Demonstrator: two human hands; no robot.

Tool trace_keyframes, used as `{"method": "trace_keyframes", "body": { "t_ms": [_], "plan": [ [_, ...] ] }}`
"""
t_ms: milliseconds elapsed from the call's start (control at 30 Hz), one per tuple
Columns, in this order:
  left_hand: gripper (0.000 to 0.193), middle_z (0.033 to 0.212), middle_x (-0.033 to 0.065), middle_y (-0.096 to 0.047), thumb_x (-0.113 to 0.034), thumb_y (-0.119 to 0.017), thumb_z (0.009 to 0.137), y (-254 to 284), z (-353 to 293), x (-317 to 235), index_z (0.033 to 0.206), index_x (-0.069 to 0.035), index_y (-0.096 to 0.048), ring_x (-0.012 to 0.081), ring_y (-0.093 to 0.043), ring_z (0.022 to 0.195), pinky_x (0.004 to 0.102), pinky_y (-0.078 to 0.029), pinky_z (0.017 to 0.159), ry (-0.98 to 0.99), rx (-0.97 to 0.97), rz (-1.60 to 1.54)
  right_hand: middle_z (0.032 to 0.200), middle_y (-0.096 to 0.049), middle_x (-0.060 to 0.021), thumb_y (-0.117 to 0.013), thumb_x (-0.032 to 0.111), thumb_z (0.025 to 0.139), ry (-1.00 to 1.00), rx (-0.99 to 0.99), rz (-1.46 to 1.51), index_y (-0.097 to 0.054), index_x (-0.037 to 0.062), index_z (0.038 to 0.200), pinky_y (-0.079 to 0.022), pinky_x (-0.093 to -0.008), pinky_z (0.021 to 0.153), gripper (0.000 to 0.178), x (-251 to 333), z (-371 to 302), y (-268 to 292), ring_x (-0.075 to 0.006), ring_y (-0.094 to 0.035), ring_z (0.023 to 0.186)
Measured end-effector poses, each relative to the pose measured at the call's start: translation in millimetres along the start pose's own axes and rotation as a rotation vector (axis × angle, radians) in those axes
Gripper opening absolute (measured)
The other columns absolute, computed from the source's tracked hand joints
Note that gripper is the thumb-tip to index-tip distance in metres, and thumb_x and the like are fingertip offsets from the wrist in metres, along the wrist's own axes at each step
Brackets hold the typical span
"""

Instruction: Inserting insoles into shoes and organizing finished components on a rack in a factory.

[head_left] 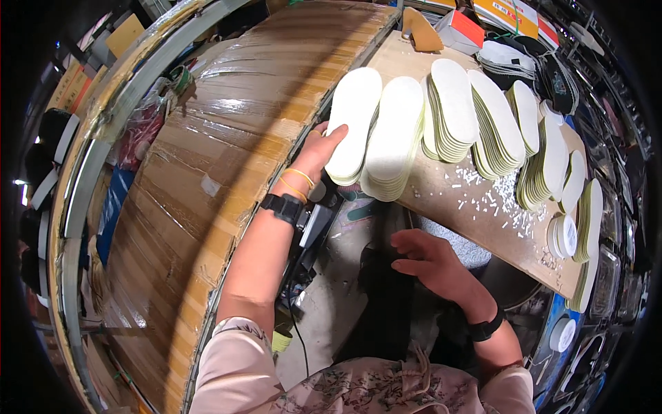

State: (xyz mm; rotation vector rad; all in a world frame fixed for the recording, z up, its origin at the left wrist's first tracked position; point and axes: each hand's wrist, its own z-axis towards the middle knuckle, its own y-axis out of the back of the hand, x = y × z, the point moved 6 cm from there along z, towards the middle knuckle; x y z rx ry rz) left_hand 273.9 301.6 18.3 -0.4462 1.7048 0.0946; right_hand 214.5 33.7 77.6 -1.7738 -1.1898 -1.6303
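Observation:
White shoe insoles lie in fanned stacks across the wooden board. At the leftmost stack of insoles [356, 110], my left hand [323, 148] grips the left edge, thumb on top and the other fingers mostly hidden beside it. Right next to it is a second stack of insoles [394, 127], its lower end jutting past the board's front edge. My right hand [429, 261] hovers empty in front of the board, thumb and fingers apart. Farther right stand another stack of insoles [454, 103] and several more.
Small white bits [493, 200] are scattered over the wooden board [441, 190]. A white round roll [562, 236] rests near its right end. To the left stretches a long surface covered in taped cardboard [227, 138]. A red and white box [460, 32] stands at the back.

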Motion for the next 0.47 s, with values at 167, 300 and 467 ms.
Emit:
{"method": "trace_keyframes", "body": {
  "t_ms": [167, 300, 467],
  "plan": [
    [0.068, 0.112, 0.0169, -0.054, -0.032, -0.063, 0.081, 10, -11, 1, 0.127, 0.008, -0.034, 0.0203, -0.056, 0.096, 0.0301, -0.045, 0.083, -0.005, -0.263, 0.173, 0.093, -0.059, -0.0118, -0.068, 0.013, 0.072, 0.094, 0.02, -0.074, -0.054, -0.0008, 0.107, -0.046, -0.0283, 0.074, 0.04, 6, -3, -19, -0.0181, -0.056, 0.083],
    [0.062, 0.125, 0.0178, -0.045, -0.034, -0.055, 0.085, -25, -60, -52, 0.126, 0.008, -0.035, 0.0223, -0.045, 0.113, 0.0316, -0.035, 0.095, -0.095, -0.382, 0.16, 0.093, -0.059, -0.0132, -0.069, 0.014, 0.072, 0.139, -0.034, -0.12, -0.056, -0.0006, 0.106, -0.047, -0.0287, 0.072, 0.039, 11, -5, -21, -0.0201, -0.057, 0.081],
    [0.066, 0.137, 0.0129, -0.033, -0.046, -0.049, 0.085, -47, -119, -69, 0.131, -0.001, -0.034, 0.024, -0.026, 0.128, 0.0395, -0.022, 0.104, -0.361, -0.441, -0.003, 0.105, -0.057, -0.0167, -0.066, 0.024, 0.076, 0.472, -0.221, -0.268, -0.053, 0.0055, 0.114, -0.045, -0.0363, 0.08, 0.045, 72, 1, -45, -0.0255, -0.057, 0.095]
  ]
}}
